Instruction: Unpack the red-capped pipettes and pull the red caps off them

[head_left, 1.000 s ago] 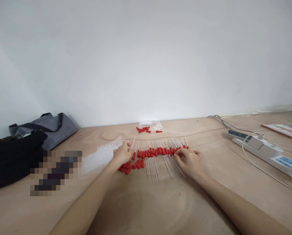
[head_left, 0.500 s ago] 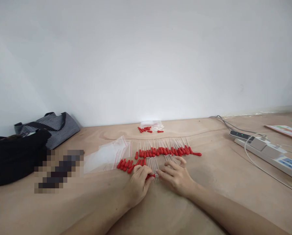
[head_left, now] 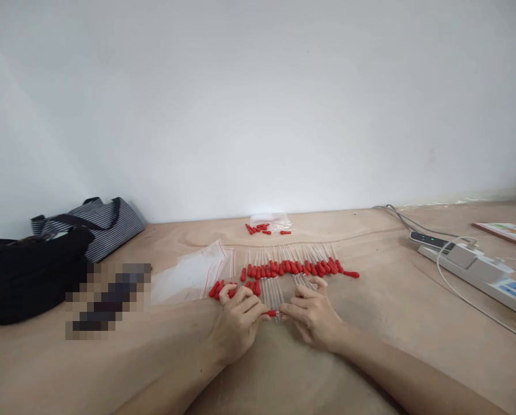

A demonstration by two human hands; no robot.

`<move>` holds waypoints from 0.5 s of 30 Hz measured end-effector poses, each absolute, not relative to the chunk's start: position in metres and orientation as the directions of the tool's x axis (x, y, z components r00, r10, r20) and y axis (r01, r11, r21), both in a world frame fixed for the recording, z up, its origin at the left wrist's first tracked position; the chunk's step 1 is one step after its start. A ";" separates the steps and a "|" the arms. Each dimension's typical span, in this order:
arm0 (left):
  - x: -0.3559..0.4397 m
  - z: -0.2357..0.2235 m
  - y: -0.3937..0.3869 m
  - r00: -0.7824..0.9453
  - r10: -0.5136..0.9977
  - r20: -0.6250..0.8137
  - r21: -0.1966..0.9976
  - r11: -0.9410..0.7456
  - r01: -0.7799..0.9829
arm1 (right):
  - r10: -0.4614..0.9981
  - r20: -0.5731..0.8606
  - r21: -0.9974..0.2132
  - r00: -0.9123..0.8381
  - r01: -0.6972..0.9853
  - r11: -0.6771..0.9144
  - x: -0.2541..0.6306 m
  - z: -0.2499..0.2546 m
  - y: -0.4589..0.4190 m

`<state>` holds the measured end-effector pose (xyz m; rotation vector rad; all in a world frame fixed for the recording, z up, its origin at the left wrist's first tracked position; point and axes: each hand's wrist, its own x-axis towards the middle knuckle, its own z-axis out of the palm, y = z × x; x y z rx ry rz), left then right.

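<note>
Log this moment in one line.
left hand: holds red bulb; right hand: beside bulb, grip unclear; clear tubes: between hands; red-capped tubes: row beyond

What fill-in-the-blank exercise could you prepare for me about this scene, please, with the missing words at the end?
1. The left hand holds a small bulb coloured ____.
2. The cloth bag behind the black bag has a pattern of ____.
3. The power strip lies toward the picture's ____ edge.
4. The flat clear bags lie nearer to the person's ____ hand.

Missing words: red; stripes; right; left.
</note>
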<state>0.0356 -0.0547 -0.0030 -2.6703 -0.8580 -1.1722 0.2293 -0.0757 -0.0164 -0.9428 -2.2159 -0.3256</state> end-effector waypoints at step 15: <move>0.025 -0.004 -0.048 0.640 0.383 0.667 -0.058 -0.829 0.556 | 0.728 0.445 -0.257 -0.521 0.705 0.661 0.234 -0.001 -0.081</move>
